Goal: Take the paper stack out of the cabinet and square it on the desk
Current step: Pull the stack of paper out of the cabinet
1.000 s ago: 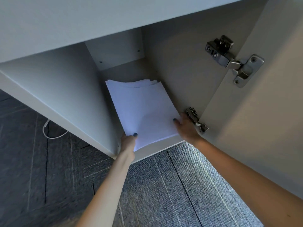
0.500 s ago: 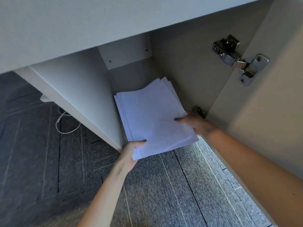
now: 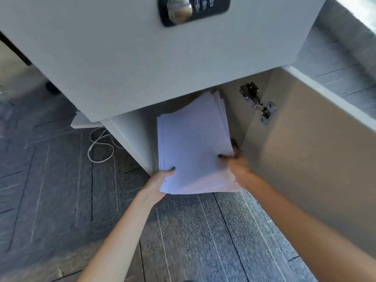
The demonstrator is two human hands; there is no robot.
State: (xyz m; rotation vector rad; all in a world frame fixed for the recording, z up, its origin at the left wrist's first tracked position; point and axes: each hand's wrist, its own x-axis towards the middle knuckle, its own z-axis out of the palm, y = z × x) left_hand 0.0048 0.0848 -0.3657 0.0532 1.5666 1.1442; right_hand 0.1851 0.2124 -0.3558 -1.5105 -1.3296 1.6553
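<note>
A loose stack of white paper (image 3: 193,147) is held in the air at the mouth of the open white cabinet (image 3: 130,139), its sheets fanned out of line at the far corner. My left hand (image 3: 158,184) grips the stack's near left corner, thumb on top. My right hand (image 3: 238,163) holds the near right edge, thumb pressed on the top sheet. The near edge of the stack hangs out over the carpet; the far end is still under the cabinet's upper front panel (image 3: 142,58).
The cabinet door (image 3: 305,159) stands open on the right, with a metal hinge (image 3: 258,102) beside the stack. A black combination lock (image 3: 193,9) sits on the panel above. A white cable (image 3: 99,147) lies on the grey carpet (image 3: 203,231) to the left.
Both hands have lifted the stack off the cabinet floor and drawn it toward me, partly out of the opening. My head has risen, so the lock panel above has come into view.
</note>
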